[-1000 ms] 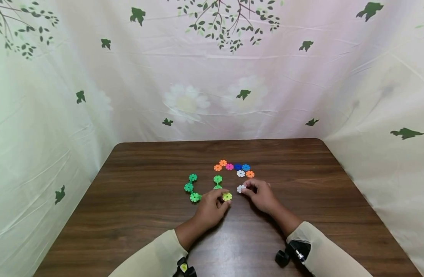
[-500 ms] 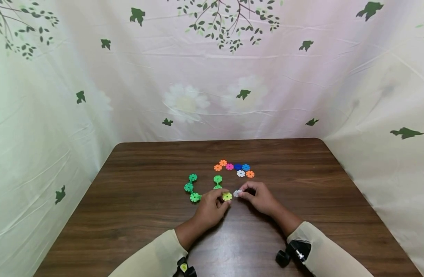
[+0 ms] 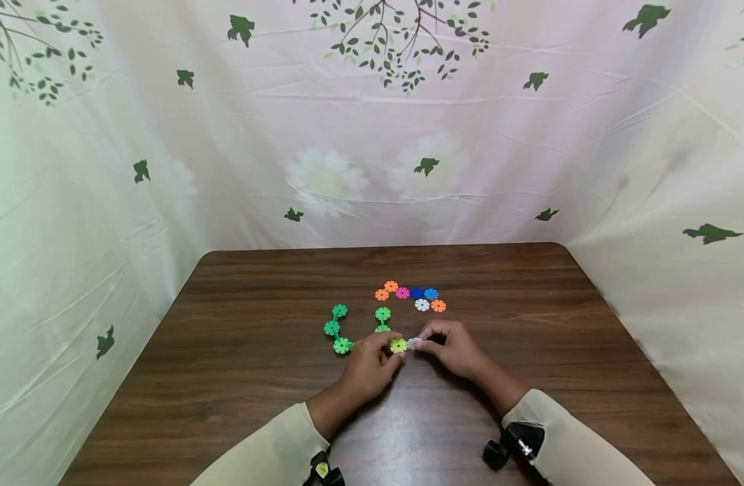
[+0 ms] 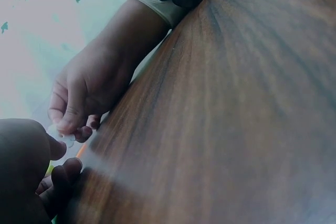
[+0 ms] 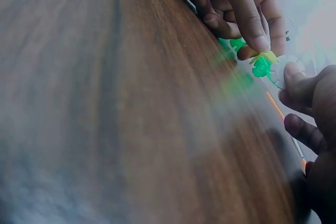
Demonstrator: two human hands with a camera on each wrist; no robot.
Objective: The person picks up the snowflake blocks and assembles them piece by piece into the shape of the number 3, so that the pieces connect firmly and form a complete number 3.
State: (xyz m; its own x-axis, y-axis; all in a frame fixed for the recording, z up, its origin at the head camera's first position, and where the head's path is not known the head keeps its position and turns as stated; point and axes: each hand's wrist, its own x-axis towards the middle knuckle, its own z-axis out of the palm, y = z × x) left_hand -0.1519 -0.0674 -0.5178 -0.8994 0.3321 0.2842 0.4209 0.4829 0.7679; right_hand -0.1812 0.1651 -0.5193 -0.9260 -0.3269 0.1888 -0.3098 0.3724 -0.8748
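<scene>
My left hand point(image 3: 370, 364) pinches a yellow notched flower disc point(image 3: 399, 345) between thumb and fingers near the middle of the table. In my right hand point(image 3: 456, 347), thumb and fingertips grip a white flower disc point(image 3: 414, 343), tilted, with its edge right at the yellow one. A chain of linked green flower discs point(image 3: 342, 345) curves behind the left hand, which hides part of it. Two lighter green discs point(image 3: 382, 314) show just beyond those fingers. In the right wrist view the white disc point(image 5: 281, 72) overlaps the yellow and green pieces.
Beyond the hands lie loose flower discs: orange point(image 3: 391, 286), pink point(image 3: 402, 293), blue point(image 3: 431, 294), another white one point(image 3: 422, 305) and an orange one point(image 3: 438, 306). The brown wooden table point(image 3: 275, 283) meets a printed cloth point(image 3: 372, 223) at its back edge.
My right hand has brought the white disc left and toward me, from apart to the edge of the yellow disc, tilting it on the way. The left hand has stayed in place.
</scene>
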